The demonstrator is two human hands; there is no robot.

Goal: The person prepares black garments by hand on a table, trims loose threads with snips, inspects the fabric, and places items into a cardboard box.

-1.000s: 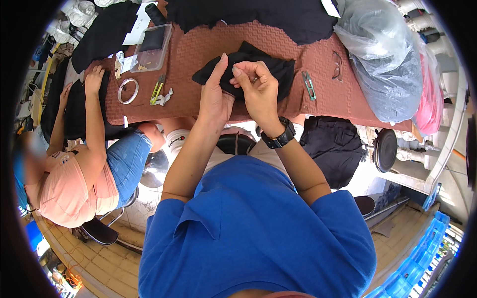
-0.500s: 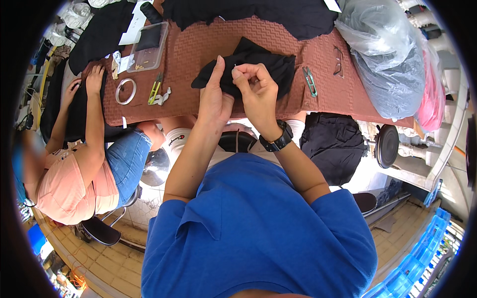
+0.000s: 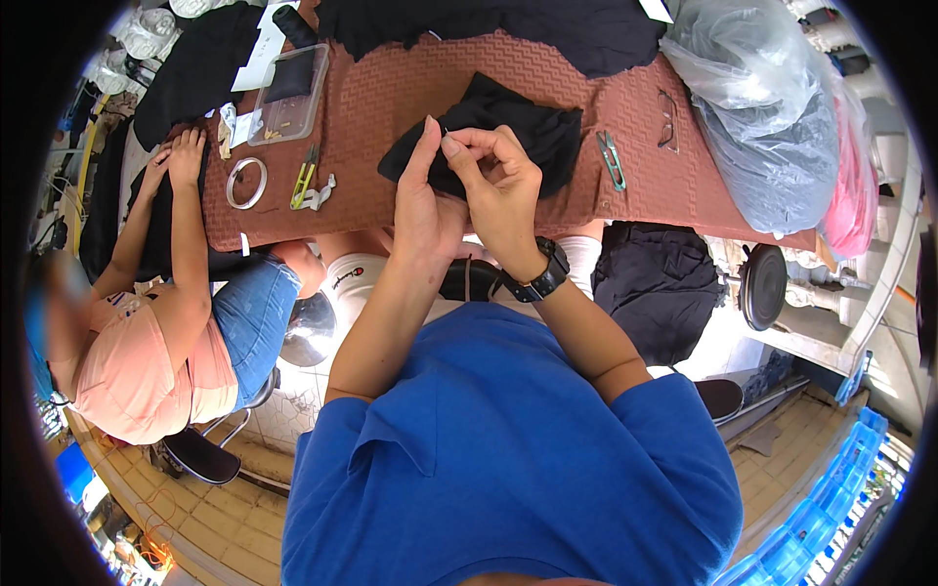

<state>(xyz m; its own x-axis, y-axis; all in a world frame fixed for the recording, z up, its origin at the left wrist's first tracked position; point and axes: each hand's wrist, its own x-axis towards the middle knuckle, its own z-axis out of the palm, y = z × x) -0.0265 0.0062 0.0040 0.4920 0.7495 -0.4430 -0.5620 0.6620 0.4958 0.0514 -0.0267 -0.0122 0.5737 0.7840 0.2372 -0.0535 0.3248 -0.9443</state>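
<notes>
While blk cloth [image 3: 549,142] was overlapped by L hand [image 3: 426,205] (grip couldn't be told), R hand [image 3: 503,181] was pinched thumb-to-index, on what unclear, nr front edge of worktop [image 3: 366,112].

Eyeglasses [image 3: 668,130] lie near a bulging plastic bag [image 3: 757,117] — a pink bag [image 3: 852,186] at its right.

- My left forearm [image 3: 386,313] and right forearm [image 3: 578,327] slant in toward each other, so my hands sit pretty much side by side
- Left hand [image 3: 430,210]: thumb [image 3: 422,151] sticking straight up, rest of the fingers mostly hidden, so can't really say how they're bent
- Right hand [image 3: 503,181]: thumb and index finger [image 3: 481,139] pinched together, other fingers curled, pinch right beside my left thumb tip
</notes>
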